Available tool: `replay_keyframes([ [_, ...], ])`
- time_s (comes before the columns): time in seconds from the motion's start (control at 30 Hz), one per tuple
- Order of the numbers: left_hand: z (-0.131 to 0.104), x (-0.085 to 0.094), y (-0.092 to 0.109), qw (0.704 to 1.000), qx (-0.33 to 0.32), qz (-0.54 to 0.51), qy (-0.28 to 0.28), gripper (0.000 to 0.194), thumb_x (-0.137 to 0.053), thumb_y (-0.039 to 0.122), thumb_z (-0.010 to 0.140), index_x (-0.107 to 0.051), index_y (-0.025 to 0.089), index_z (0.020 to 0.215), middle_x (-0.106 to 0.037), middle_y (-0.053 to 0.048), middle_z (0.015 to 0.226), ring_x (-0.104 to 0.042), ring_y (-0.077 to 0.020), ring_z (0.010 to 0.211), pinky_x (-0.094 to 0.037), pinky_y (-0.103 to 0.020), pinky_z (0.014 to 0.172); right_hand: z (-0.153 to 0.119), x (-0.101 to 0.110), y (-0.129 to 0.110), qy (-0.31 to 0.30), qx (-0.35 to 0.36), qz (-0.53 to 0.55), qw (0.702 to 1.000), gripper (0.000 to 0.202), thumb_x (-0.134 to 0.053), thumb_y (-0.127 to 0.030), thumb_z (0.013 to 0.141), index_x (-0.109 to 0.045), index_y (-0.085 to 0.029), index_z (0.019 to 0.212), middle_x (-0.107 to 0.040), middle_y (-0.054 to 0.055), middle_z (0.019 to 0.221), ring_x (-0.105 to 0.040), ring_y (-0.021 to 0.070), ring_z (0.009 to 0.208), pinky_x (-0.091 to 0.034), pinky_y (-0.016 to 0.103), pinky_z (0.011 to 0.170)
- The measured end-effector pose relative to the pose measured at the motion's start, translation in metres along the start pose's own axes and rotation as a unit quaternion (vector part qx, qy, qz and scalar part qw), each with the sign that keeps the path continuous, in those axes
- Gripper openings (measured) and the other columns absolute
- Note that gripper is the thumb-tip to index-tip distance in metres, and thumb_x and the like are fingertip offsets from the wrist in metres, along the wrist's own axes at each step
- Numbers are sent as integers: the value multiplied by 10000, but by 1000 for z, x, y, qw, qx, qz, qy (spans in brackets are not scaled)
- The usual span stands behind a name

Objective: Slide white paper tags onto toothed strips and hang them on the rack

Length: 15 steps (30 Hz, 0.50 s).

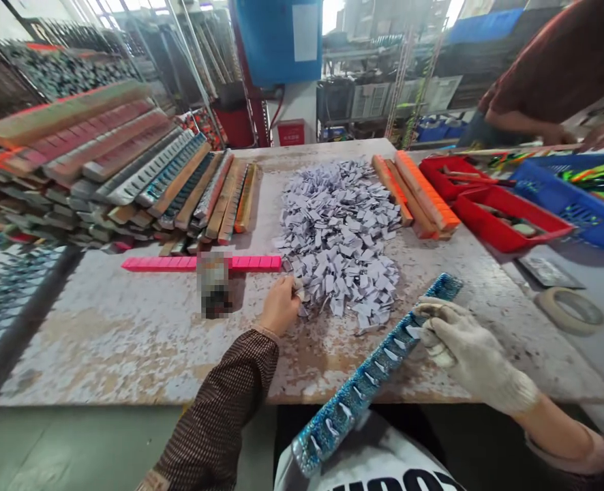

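Observation:
A long blue glittery bar (368, 382) slants from my lap over the front edge of the table, with small white pieces standing along its face in a row. My right hand (460, 348), in a white knit glove, is at the bar's upper end, its thumb and fingers pinched on a small white piece (413, 332) at the bar. My left hand (281, 303) is at the near left edge of a heap of small white pieces (337, 232). Its fingers are bent together, and what they hold is hidden.
A pink bar (153, 264) lies left of the heap, beside a blurred-out object (213, 283). Stacked bars (102, 170) fill the left; orange bars (425, 191) lie to the right. Red trays (511, 215), a blue basket (578, 204), a tape roll (570, 310) and another person (547, 75) are farther right.

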<state>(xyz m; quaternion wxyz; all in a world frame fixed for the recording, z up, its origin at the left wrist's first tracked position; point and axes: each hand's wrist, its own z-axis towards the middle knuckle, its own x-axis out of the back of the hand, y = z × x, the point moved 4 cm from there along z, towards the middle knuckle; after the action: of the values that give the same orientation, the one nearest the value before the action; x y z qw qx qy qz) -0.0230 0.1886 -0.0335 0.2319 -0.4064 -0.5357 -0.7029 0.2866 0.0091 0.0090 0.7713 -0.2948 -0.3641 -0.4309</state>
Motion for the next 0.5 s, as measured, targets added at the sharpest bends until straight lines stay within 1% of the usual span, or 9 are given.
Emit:
replay_keyframes([
  [0.13,-7,2,-6,999,10,-43,15,123,-589,90,830,-584,208,865,-687,-38,902,-657,-226,878,-514,-334,825,9,-6,-8,-33,14,-39,999,183,-497,-193,1060,-634,-165,942,-666,141,1155,-607,334,1219,-518,527,1046],
  [0.2,-12,3,-7,997,14,-65,26,103,-590,117,845,-593,211,887,-700,-33,911,-664,-224,882,-516,-333,830,13,-7,-10,-48,22,-44,998,218,-468,-172,1057,-654,-148,945,-675,146,1098,-616,336,1196,-524,538,1037],
  [0.27,-18,4,-7,995,16,-88,38,96,-586,140,864,-604,212,925,-715,-34,944,-673,-220,899,-519,-334,845,16,-8,-9,-73,29,-37,996,243,-447,-161,1047,-678,-136,974,-680,152,1093,-616,337,1197,-529,551,1038],
  [0.4,-31,7,-5,990,18,-128,63,114,-571,145,892,-626,205,973,-723,-42,985,-675,-218,950,-521,-352,905,10,-10,6,-122,37,2,992,247,-455,-170,1027,-698,-177,981,-661,153,1238,-613,320,1228,-556,514,1047],
  [0.47,-38,7,-3,987,25,-141,75,126,-584,131,882,-638,199,973,-722,-46,986,-671,-221,967,-522,-364,931,3,-16,17,-143,47,13,988,239,-475,-132,1011,-699,-215,1005,-633,142,1327,-609,309,1250,-578,479,1030],
  [0.5,-42,6,-2,986,29,-147,78,139,-591,126,878,-644,197,985,-723,-46,992,-672,-217,965,-526,-362,931,0,-19,22,-136,53,17,989,244,-486,-124,1003,-701,-235,970,-643,139,1311,-627,304,1225,-602,458,985],
])
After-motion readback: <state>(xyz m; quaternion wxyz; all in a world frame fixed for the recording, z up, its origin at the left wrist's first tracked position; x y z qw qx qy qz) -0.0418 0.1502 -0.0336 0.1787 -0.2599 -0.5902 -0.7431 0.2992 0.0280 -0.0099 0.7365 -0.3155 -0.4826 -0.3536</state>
